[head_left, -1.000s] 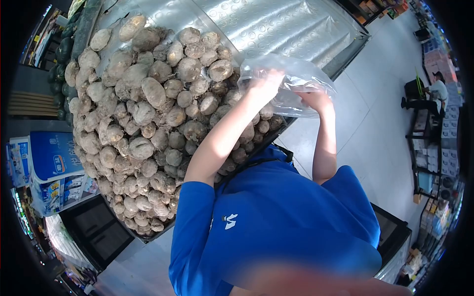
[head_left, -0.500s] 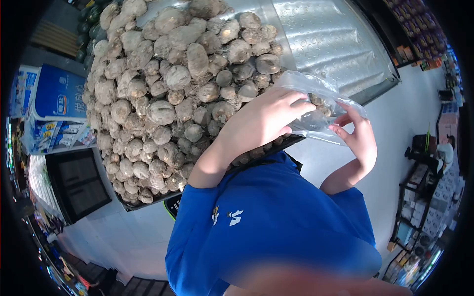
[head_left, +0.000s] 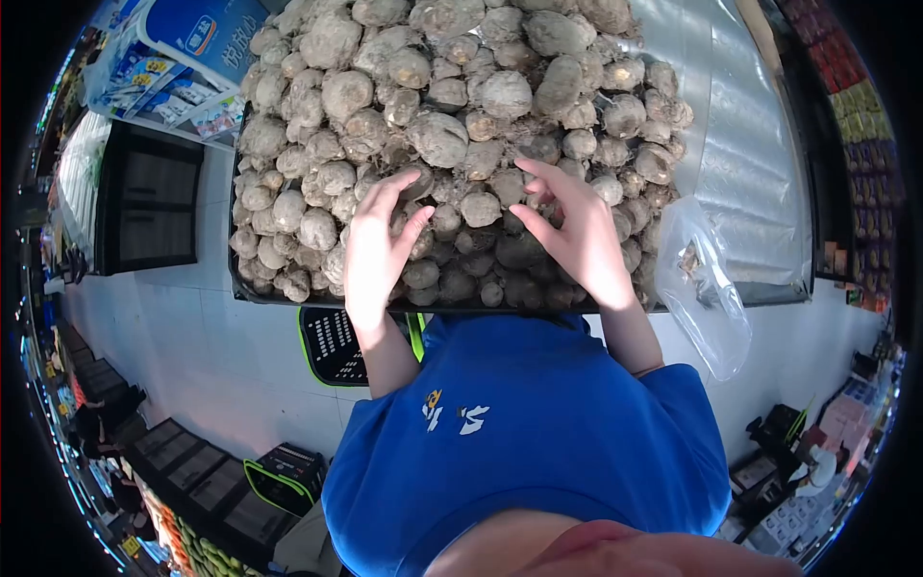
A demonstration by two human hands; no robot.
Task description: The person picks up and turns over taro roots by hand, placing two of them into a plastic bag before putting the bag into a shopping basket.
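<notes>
We record roots (head_left: 452,106) heaped on the counter (head_left: 755,163), filling its left and middle, with bare counter to their right. The left grip (head_left: 373,252) and right grip (head_left: 577,236) rest side by side, apart, on the near part of the heap. A bag (head_left: 710,293) lies over the counter's near right edge, right of the right grip. On the floor (head_left: 221,356) we note one basket (head_left: 336,346) before the counter, below the left grip, and a second basket (head_left: 286,476) nearer us. A cabinet (head_left: 144,202) stands left of the counter, with cartons (head_left: 183,48) behind it.

Bright, even store light; strong fisheye distortion, dark vignette.
</notes>
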